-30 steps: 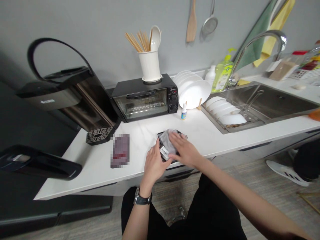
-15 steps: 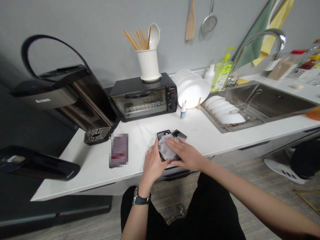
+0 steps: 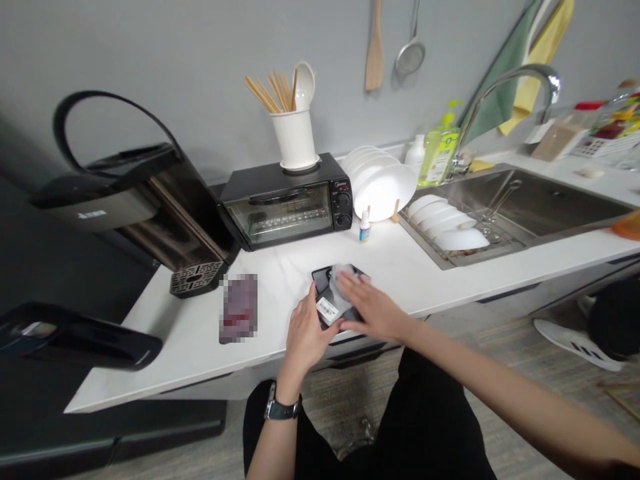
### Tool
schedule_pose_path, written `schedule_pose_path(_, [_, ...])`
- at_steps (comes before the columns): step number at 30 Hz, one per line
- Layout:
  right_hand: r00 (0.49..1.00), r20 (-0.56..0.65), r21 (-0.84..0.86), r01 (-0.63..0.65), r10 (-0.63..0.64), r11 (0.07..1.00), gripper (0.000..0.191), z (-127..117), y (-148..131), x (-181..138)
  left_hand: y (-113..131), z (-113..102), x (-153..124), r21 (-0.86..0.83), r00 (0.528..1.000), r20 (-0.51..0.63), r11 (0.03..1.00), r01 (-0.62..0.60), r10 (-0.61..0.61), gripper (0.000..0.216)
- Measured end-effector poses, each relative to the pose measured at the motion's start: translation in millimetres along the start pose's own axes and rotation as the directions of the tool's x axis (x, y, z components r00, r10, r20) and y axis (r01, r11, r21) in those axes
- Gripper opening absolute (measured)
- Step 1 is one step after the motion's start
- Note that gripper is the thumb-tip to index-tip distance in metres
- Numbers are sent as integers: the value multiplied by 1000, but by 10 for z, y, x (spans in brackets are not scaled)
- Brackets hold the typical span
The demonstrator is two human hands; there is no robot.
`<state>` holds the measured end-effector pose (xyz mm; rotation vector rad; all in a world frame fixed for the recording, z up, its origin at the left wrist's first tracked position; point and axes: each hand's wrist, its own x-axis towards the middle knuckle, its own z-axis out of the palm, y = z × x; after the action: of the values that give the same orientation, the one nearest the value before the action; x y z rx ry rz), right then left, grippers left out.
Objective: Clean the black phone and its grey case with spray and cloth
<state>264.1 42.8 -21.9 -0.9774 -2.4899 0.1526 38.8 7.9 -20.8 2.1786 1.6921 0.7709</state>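
A black phone (image 3: 324,288) lies on the white counter (image 3: 400,267) near its front edge, with a white barcode sticker on its near end. My left hand (image 3: 306,333) grips the phone's near left corner and holds it steady. My right hand (image 3: 373,308) presses a grey cloth (image 3: 342,279) flat onto the phone's surface. A second dark phone seems to lie under the cloth on the right, mostly hidden.
A blurred dark-red rectangle (image 3: 239,308) lies left of the phone. Behind stand a black toaster oven (image 3: 287,203), a small dropper bottle (image 3: 365,229), white plates (image 3: 383,187), a sink (image 3: 520,203) with bowls, and a dark appliance (image 3: 150,200) at the left. Someone's white shoe (image 3: 570,337) shows at the right.
My right hand has rubbed the cloth back and forth over the phone, now sitting higher so the barcode sticker shows again. My left hand keeps its hold.
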Motion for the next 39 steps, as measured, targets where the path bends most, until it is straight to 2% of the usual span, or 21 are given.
schedule_pose_path(2, [987, 68, 63, 144, -148, 988, 102, 19, -42, -5, -17, 9, 1, -11, 1000, 2, 1000, -18, 18, 96])
schedule_pose_path(3, [985, 76, 69, 152, -157, 986, 99, 23, -35, 1, -23, 13, 2, -15, 1000, -1, 1000, -20, 20, 96])
schedule_pose_path(5, [1000, 19, 7, -4, 4, 1000, 88, 24, 39, 31, -29, 15, 3, -24, 1000, -5, 1000, -11, 11, 97])
schedule_pose_path(7, [989, -45, -48, -144, 142, 988, 85, 22, 119, 63, -21, 11, 0, -44, 1000, -5, 999, -4, 4, 99])
schedule_pose_path(8, [988, -51, -58, -150, 147, 987, 87, 23, 131, 73, -12, 6, -4, -60, 1000, -7, 998, -4, 3, 98])
schedule_pose_path(12, [999, -33, -63, -9, 7, 998, 93, 20, 5, 62, 49, -19, -47, -162, 998, -65, 987, -14, 3, 95])
schedule_pose_path(15, [989, -132, -77, -76, 65, 994, 90, -9, -36, 61, 90, -26, -93, -245, 990, -134, 970, -1, -33, 90])
schedule_pose_path(19, [959, -254, -24, -138, 127, 990, 79, -48, -18, 116, 101, -5, -134, -345, 984, -134, 936, 66, -118, 71])
schedule_pose_path(22, [961, -265, 29, -72, 77, 997, 70, -58, -203, 158, 86, 19, -140, -364, 986, -102, 927, 84, -129, 33])
schedule_pose_path(24, [978, -206, 46, 42, -32, 998, 67, -50, -398, 175, 67, 29, -141, -307, 987, -97, 947, 90, -125, 15])
schedule_pose_path(26, [979, -126, 38, 164, -158, 986, 67, -39, -538, 183, 47, 34, -148, -210, 989, -110, 974, 79, -104, 14])
schedule_pose_path(28, [973, -89, 2, 214, -213, 977, 67, -38, -533, 179, 35, 39, -161, -132, 990, -123, 990, 57, -74, 17])
schedule_pose_path(29, [976, -101, -24, 192, -193, 981, 68, -44, -468, 174, 36, 42, -167, -106, 989, -132, 993, 54, -68, 18])
schedule_pose_path(31, [981, -182, -72, 60, -72, 996, 70, -72, -252, 157, 53, 50, -178, -71, 984, -158, 995, 66, -77, 19])
schedule_pose_path(33, [959, -273, -85, -100, 74, 991, 69, -109, -23, 143, 83, 59, -179, -30, 979, -189, 997, 67, -71, 24])
schedule_pose_path(35, [932, -325, -65, -193, 162, 979, 64, -134, 100, 144, 112, 68, -171, 20, 976, -214, 999, 31, -26, 28])
schedule_pose_path(37, [911, -357, -26, -229, 204, 973, 60, -121, 61, 165, 125, 79, -160, 63, 972, -234, 998, 6, 9, 29])
schedule_pose_path(39, [906, -368, 15, -219, 209, 976, 59, -61, -114, 205, 118, 91, -153, 93, 972, -235, 995, 24, -1, 27])
